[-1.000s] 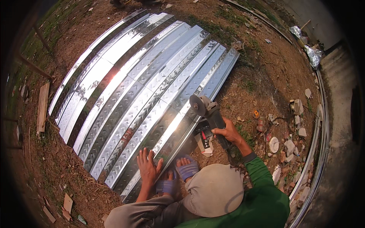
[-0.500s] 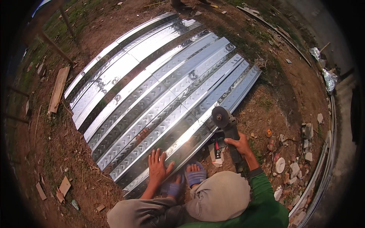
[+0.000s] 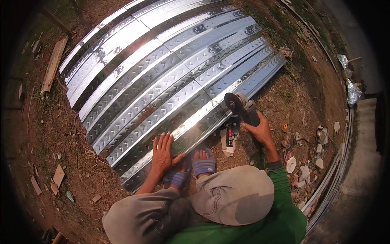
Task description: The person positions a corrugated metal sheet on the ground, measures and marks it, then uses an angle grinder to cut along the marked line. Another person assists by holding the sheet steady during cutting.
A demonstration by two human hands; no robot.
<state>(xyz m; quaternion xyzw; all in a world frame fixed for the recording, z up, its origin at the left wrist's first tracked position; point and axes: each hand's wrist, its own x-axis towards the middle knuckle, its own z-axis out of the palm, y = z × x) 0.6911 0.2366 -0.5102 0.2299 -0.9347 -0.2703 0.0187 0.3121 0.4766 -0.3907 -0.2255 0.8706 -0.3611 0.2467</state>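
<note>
A large, shiny ribbed metal sheet with embossed chevron marks lies on the ground in front of me. A thin dark line crosses its ribs. My left hand rests flat on the near edge of the sheet, fingers stretched out. In my right hand is an angle grinder, gripped round its body. Its dark disc is over the sheet's near edge, close to the end of the line; whether it touches the metal I cannot tell.
A black and red box is at the sheet's edge, by my sandalled feet. Stone rubble and long metal profiles lie to the right. A wooden plank and wood scraps are on the left.
The whole scene has shifted upward in the picture. The grinder's disc sits slightly closer to the sheet's near edge and line end. My left hand stays flat on the metal.
</note>
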